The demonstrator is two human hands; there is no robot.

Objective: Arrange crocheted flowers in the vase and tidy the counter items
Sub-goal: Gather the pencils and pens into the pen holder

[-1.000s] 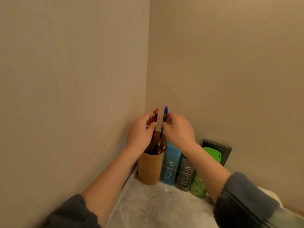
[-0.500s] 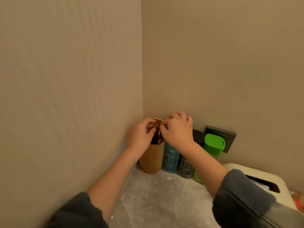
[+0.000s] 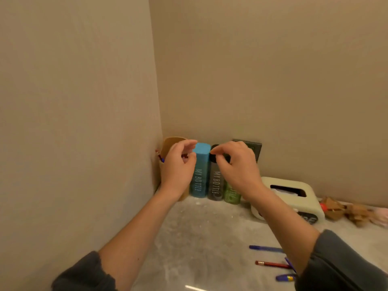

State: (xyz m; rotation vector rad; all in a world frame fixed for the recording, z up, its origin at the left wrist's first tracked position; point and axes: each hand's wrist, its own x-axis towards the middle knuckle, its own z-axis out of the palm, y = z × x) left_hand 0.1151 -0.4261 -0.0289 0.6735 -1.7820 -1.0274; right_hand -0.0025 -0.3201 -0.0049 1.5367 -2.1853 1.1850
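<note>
Bamboo-coloured holder [image 3: 170, 144] stands in the wall corner on the grey surface [image 3: 199, 238], with a few pen tips [image 3: 160, 158] poking out on its left. The left hand [image 3: 178, 164] is in front of it with fingers half curled. Something red shows between them, and I can't tell whether it is pinched or just sitting in the holder. The right hand [image 3: 235, 164] is over the cap of the dark bottle [image 3: 216, 185], thumb and forefinger nearly together. I can't tell if it grips the cap or anything else. The blue bottle [image 3: 199, 181] is just beside the holder, then the dark one, then the green bottle [image 3: 232, 195], in a tight upright row against the back wall.

Progress, as a judgement: the tidying is part done. Some pens are in the holder and the bottles are lined up. Still loose on the surface near the right forearm are a blue pen [image 3: 265, 248], a red pencil [image 3: 271, 264] and another blue pen [image 3: 286, 277].

No vase is in view. Brown knitted-looking bits [image 3: 336, 208] and something pink [image 3: 381, 215] lie at the far right past the tissue box [image 3: 294, 185]. They are blurred but may be the flowers, and they are not arranged.
</note>
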